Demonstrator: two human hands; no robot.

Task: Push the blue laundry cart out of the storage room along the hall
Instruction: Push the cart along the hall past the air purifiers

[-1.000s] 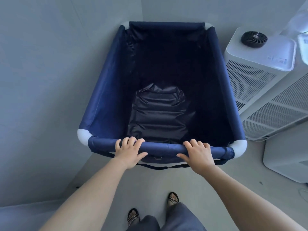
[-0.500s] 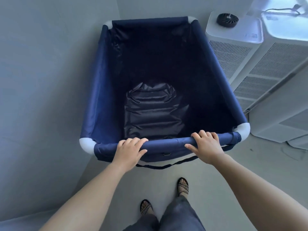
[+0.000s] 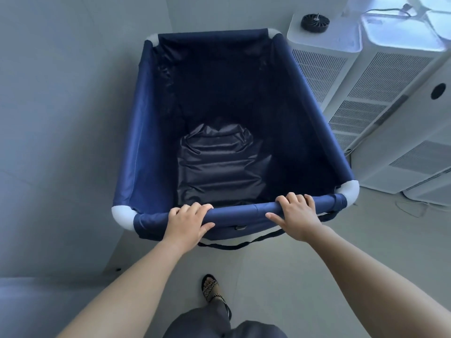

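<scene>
- Cart position: blue laundry cart [image 3: 146, 147] stands on the pale floor [image 3: 268, 276] straight ahead of the person; its left side runs close along a grey wall [image 3: 61, 118]; its right side is just beside a row of white air purifiers [image 3: 390, 76]
- Left hand [image 3: 188, 220]: grasps the near rail [image 3: 239, 211] left of its middle; fingers curled over the top, thumb on the near face
- Right hand [image 3: 296, 215]: grasps the same rail toward the right corner; fingers over the top, thumb stretched along the fabric
- Frame: white corner joints [image 3: 122, 214] at all four corners; a black strap [image 3: 227, 246] hangs in a loop below the near rail
- Inside: dark crumpled shiny fabric [image 3: 219, 164] on the bottom; bag or liner, cannot tell
- Nearest purifier: black round fan-like disc [image 3: 314, 20] on its top
- Below: one sandalled foot [image 3: 211, 287] on the floor between the arms
</scene>
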